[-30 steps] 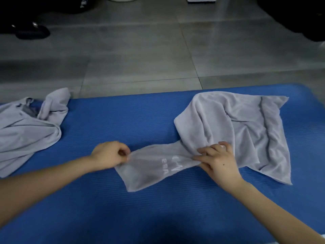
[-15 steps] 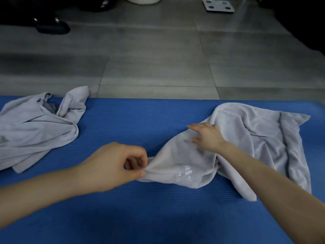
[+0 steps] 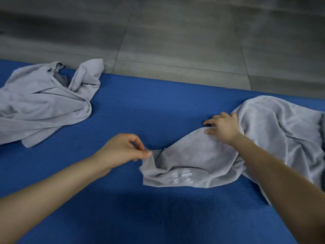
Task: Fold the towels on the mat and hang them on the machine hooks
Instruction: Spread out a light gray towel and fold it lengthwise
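Blue ribbed foam mat (image 3: pixel 158 110) lies on a grey tiled floor (image 3: pixel 175 41) and carries both towels. The rumpled light-grey towel with white lettering (image 3: pixel 193 155) lies on the mat's right half, unfolded, running off the right edge of view. The left hand (image 3: pixel 121 150) pinches its near-left corner between thumb and forefinger, the other fingers curled. The right hand (image 3: pixel 224 127) rests on the towel's far edge, fingers spread, forefinger reaching onto the mat. A second crumpled light-grey towel (image 3: pixel 44 106) lies well apart at the mat's far left.
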{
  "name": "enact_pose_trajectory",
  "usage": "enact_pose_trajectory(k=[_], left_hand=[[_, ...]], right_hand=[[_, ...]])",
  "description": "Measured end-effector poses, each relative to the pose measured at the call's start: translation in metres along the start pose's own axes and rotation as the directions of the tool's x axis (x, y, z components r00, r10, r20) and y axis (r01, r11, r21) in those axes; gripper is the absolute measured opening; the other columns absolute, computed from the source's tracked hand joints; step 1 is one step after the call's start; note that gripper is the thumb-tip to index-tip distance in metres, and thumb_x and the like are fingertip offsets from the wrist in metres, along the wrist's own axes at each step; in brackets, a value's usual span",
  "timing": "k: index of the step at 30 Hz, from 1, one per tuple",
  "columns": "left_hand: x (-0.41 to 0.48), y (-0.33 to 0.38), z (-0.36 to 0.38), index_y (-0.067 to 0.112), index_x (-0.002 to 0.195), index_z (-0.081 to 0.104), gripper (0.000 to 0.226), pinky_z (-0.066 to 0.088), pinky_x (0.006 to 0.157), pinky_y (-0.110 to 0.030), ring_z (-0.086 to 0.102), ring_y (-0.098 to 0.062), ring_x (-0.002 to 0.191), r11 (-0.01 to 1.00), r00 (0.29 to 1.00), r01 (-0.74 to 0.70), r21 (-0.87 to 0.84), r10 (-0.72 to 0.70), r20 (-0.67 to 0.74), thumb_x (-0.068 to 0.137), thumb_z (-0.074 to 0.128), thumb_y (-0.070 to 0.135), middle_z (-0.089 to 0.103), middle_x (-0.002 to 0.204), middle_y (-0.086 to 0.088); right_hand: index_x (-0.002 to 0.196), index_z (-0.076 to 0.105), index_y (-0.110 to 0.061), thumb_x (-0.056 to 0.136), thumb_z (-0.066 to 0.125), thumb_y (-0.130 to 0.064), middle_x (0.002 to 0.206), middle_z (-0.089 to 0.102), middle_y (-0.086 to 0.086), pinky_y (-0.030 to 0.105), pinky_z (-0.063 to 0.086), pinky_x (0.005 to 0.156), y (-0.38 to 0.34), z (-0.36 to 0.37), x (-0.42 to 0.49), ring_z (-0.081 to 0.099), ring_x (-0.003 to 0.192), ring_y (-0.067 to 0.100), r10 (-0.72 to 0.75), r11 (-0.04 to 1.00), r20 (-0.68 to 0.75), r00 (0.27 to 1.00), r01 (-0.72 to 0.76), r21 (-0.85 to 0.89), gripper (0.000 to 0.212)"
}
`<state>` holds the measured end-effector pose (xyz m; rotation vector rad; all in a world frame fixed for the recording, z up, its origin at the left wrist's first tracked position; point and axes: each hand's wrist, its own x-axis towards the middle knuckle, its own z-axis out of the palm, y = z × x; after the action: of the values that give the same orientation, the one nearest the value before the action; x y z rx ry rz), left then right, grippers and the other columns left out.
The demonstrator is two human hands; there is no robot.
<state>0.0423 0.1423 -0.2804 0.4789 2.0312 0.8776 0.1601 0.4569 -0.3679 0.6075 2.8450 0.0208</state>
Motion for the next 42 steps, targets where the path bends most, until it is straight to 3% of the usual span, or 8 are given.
enact_pose_trajectory(k=[6, 9, 12, 19, 24, 29, 35, 42], left_hand=[[0.026, -0.035, 0.038, 0.032, 0.102, 0.061, 0.045, 0.046, 0.081, -0.025, 0.059, -0.005, 0.093, 0.827, 0.989, -0.125, 0.548, 0.145, 0.006, 0.071, 0.059, 0.064, 0.064, 0.096, 0.017], [0.033, -0.051, 0.052, 0.027, 0.069, 0.059, 0.038, 0.033, 0.067, -0.026, 0.058, -0.011, 0.075, 0.634, 0.948, -0.218, 0.742, 0.317, 0.008, 0.069, 0.037, 0.058, 0.063, 0.073, 0.011], [0.031, -0.060, 0.050, 0.029, 0.046, 0.053, 0.023, 0.025, 0.059, -0.025, 0.049, -0.012, 0.050, 0.498, 0.890, -0.299, 0.814, 0.452, 0.050, 0.062, 0.069, 0.035, 0.054, 0.049, 0.012], [0.025, -0.017, -0.015, 0.028, 0.077, 0.073, 0.029, 0.043, 0.060, -0.025, 0.057, -0.008, 0.063, 0.823, 0.806, -0.336, 0.459, 0.503, -0.312, 0.071, 0.055, 0.050, 0.063, 0.069, 0.014], [0.085, 0.042, -0.075, 0.019, 0.098, 0.073, 0.024, 0.044, 0.079, -0.033, 0.061, -0.023, 0.089, 0.785, 0.567, -0.277, 0.555, 0.599, -0.565, 0.079, 0.066, 0.032, 0.069, 0.094, -0.004], [0.106, 0.012, -0.069, 0.021, 0.122, 0.059, 0.052, 0.043, 0.091, -0.044, 0.055, -0.035, 0.107, 0.831, 0.712, -0.040, 0.555, 0.414, -0.567, 0.077, 0.062, 0.047, 0.060, 0.118, -0.013], [0.051, -0.075, -0.005, 0.021, 0.097, 0.067, 0.042, 0.044, 0.082, -0.042, 0.058, -0.031, 0.093, 0.784, 0.856, 0.264, 0.563, 0.078, -0.510, 0.081, 0.054, 0.057, 0.062, 0.103, -0.008], [0.032, -0.102, 0.020, 0.022, 0.093, 0.070, 0.033, 0.043, 0.079, -0.038, 0.057, -0.025, 0.088, 0.877, 0.894, 0.077, 0.475, 0.150, -0.423, 0.068, 0.078, 0.043, 0.061, 0.093, 0.000]], right_hand=[[0.082, 0.075, -0.027, 0.078, 0.071, -0.038, 0.081, 0.069, -0.004, 0.044, 0.030, 0.082, 0.008, 0.001, -0.016, 0.056, 0.082, 0.026, 0.006, 0.986, -0.309, 0.951, 0.046, 0.162, 0.012], [0.080, 0.075, -0.028, 0.075, 0.072, -0.039, 0.078, 0.069, -0.008, 0.039, 0.028, 0.082, 0.015, -0.007, -0.030, 0.058, 0.079, 0.023, 0.003, 0.973, -0.354, 0.935, 0.079, 0.218, 0.012], [0.080, 0.076, -0.028, 0.075, 0.064, -0.042, 0.080, 0.069, -0.009, 0.033, 0.022, 0.083, 0.020, -0.015, -0.040, 0.059, 0.081, 0.021, -0.015, 0.967, -0.347, 0.938, 0.102, 0.234, 0.018], [0.090, 0.075, -0.021, 0.079, 0.072, -0.031, 0.091, 0.071, -0.002, 0.050, 0.042, 0.092, 0.017, -0.071, -0.020, 0.060, 0.088, 0.022, 0.174, 0.860, -0.391, 0.904, 0.054, 0.508, 0.015], [0.104, 0.073, -0.016, 0.085, 0.063, -0.030, 0.102, 0.072, 0.008, 0.028, 0.042, 0.078, -0.007, -0.122, 0.070, 0.064, 0.098, 0.025, 0.369, 0.825, -0.418, 0.830, -0.085, 0.559, 0.025], [0.128, 0.058, -0.021, 0.087, 0.061, -0.030, 0.128, 0.060, 0.007, 0.041, 0.038, 0.102, -0.016, -0.102, 0.078, 0.055, 0.117, 0.030, 0.322, 0.886, -0.254, 0.912, -0.195, 0.421, 0.042], [0.090, 0.073, -0.019, 0.079, 0.046, -0.043, 0.091, 0.072, 0.001, 0.039, 0.039, 0.078, -0.044, -0.024, -0.039, 0.065, 0.076, 0.028, 0.005, 0.981, -0.443, 0.896, 0.081, 0.176, 0.037], [0.102, 0.069, -0.015, 0.076, 0.060, -0.035, 0.100, 0.067, 0.003, 0.041, 0.035, 0.086, -0.062, 0.043, -0.096, 0.061, 0.087, 0.027, -0.057, 0.998, -0.401, 0.914, 0.057, -0.011, 0.035]])
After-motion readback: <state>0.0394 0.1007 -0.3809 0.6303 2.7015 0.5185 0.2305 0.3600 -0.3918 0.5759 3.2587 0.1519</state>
